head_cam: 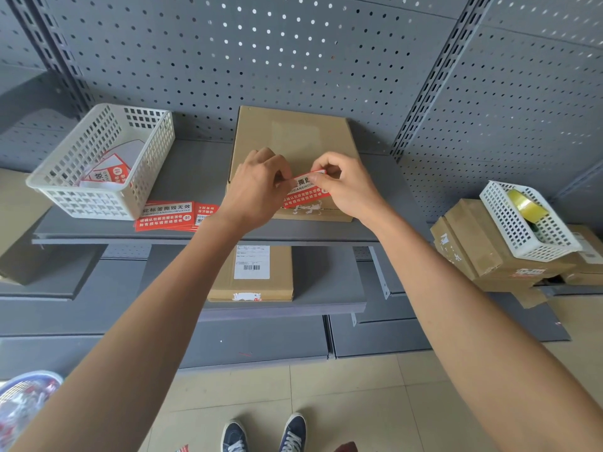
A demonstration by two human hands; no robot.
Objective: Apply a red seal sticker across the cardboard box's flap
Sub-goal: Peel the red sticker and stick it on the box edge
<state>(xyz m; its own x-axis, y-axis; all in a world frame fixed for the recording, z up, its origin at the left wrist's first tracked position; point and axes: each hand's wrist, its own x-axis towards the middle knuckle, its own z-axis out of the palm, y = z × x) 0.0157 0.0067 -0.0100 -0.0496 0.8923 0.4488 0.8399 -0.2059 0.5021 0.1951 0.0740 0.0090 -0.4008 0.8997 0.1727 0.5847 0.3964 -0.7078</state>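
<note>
A flat brown cardboard box lies on the grey upper shelf, its front flap edge facing me. Over that front edge I hold a red seal sticker with white and black print. My left hand pinches the sticker's left end and my right hand pinches its upper right corner. The sticker hangs just above the box's front face, where a torn white label remnant shows below it. Whether the sticker touches the box I cannot tell.
A pile of red stickers lies left of the box beside a white basket holding more. A second box sits on the lower shelf. At right, stacked boxes carry a basket with a tape roll.
</note>
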